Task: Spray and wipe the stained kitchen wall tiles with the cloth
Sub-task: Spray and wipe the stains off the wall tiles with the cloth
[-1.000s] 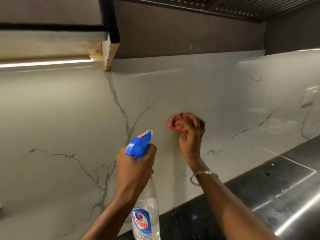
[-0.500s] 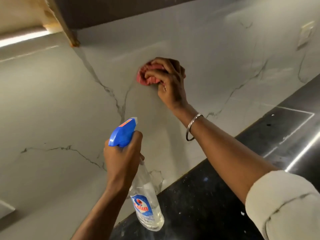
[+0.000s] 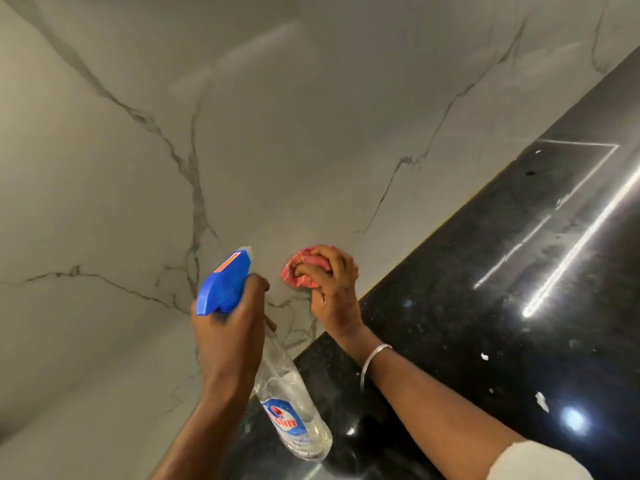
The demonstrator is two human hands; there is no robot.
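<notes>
A bunched pink cloth (image 3: 302, 270) is gripped in the curled fingers of the right hand (image 3: 335, 293) and pressed low on the veined marble wall tiles (image 3: 311, 133), just above the black countertop (image 3: 502, 289), while a blue-topped spray bottle (image 3: 273, 362) is clasped by the left hand (image 3: 230, 336) just beside it.

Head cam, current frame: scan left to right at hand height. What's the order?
Marble wall tiles → blue spray head → pink cloth → right hand → black countertop. Left hand skipped: it overlaps the spray head.
</notes>
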